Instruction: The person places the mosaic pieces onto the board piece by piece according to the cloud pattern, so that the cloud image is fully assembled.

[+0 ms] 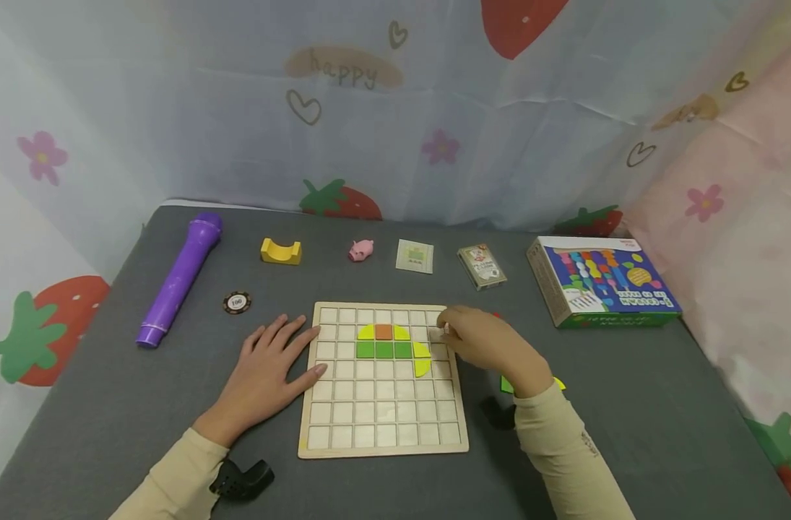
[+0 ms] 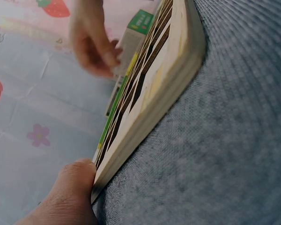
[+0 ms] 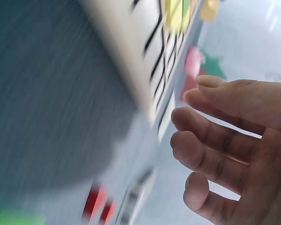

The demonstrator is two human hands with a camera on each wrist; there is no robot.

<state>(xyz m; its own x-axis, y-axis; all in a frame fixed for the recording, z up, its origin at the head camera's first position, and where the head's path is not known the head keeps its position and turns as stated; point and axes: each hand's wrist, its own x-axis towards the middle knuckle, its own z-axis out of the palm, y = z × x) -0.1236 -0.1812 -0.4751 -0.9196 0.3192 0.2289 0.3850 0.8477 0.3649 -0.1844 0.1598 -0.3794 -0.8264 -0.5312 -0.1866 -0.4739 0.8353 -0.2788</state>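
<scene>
A wooden grid board (image 1: 385,412) lies on the grey table. In its upper rows sit an orange square (image 1: 383,332) between two yellow rounded tiles (image 1: 366,332), three green squares (image 1: 384,349) below, and two yellow tiles (image 1: 422,367) stepping down at the right. My left hand (image 1: 260,375) rests beside the board with fingers spread, thumb and a fingertip touching its left edge. Over the board's upper right corner hovers my right hand (image 1: 489,345). Its fingers are loosely bent, and the right wrist view shows nothing between the thumb (image 3: 243,96) and fingers.
Loose green (image 1: 506,386), yellow (image 1: 560,383) and red (image 3: 94,201) pieces lie by my right arm. Along the back stand a purple microphone (image 1: 180,278), yellow block (image 1: 281,252), pink pig (image 1: 360,250), paper card (image 1: 415,256), card box (image 1: 482,266) and game box (image 1: 603,282). A poker chip (image 1: 237,302) lies left.
</scene>
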